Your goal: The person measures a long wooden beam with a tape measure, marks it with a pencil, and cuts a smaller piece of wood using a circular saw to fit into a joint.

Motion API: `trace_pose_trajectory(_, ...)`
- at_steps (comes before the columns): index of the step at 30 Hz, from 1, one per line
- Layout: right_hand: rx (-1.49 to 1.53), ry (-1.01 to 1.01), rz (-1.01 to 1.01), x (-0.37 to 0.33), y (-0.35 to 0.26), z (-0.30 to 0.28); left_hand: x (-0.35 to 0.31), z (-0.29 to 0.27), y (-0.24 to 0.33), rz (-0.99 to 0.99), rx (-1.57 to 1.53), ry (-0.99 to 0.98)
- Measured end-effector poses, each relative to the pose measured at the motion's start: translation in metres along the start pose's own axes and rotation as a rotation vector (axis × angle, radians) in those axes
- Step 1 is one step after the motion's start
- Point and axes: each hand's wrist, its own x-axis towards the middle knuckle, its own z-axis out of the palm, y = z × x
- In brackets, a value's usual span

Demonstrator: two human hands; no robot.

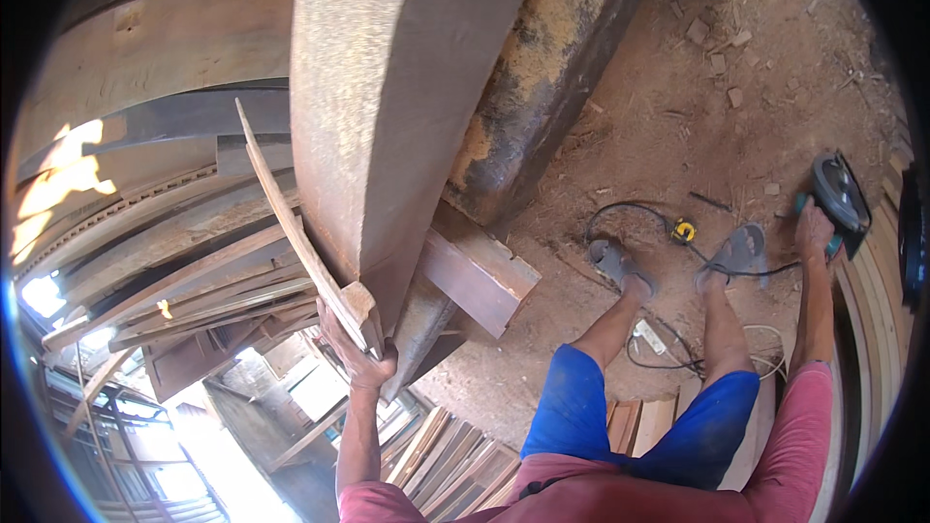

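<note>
My left hand (358,347) is closed around the near end of a thin, splintered wood strip (295,228), with a small block-like piece (358,302) against it. The strip runs up and away along the left side of a large timber beam (397,87). Far to the right, my right hand (817,230) grips the green handle of a circular saw (841,196), whose dark round guard faces up. The saw is beside a stack of long boards (877,276). A dark cord trails left from it across my feet.
A second dark beam (542,68) and a short timber block (481,281) adjoin the large one. Stacked planks (184,213) fill the left. A yellow tape measure (684,230) and a white power strip (649,336) lie on the dirt floor (581,203) among cords and wood scraps.
</note>
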Motion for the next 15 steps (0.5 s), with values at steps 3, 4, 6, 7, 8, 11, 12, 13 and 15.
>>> trace_pose_trajectory(3,0.004,-0.098,-0.135,-0.011,-0.049,-0.001,-0.008,-0.003,-0.003,-0.02,0.109,-0.049)
trace_pose_trajectory(4,-0.01,-0.145,-0.197,-0.017,-0.062,-0.004,-0.004,-0.006,0.005,-0.017,0.074,-0.022)
trace_pose_trajectory(6,-0.017,-0.088,-0.233,-0.028,-0.077,0.009,0.021,-0.015,0.023,0.009,-0.034,0.005)
trace_pose_trajectory(7,-0.025,-0.057,-0.254,-0.031,-0.084,0.014,0.026,-0.017,0.025,0.02,-0.033,0.016)
trace_pose_trajectory(8,-0.057,-0.051,-0.299,-0.033,-0.092,0.01,0.028,-0.018,0.025,0.029,-0.033,0.027)
trace_pose_trajectory(11,-0.081,-0.124,-0.459,-0.058,-0.121,-0.033,0.019,-0.022,0.023,0.006,-0.046,0.041)
trace_pose_trajectory(12,-0.031,-0.203,-0.521,-0.069,-0.129,-0.057,0.016,-0.023,0.02,0.003,-0.068,0.048)
trace_pose_trajectory(13,0.019,-0.191,-0.529,-0.088,-0.135,-0.049,0.022,-0.025,0.019,0.02,-0.1,0.063)
trace_pose_trajectory(15,0.281,-0.234,-0.444,-0.129,-0.152,-0.07,0.015,-0.019,0.008,0.03,-0.152,0.1)
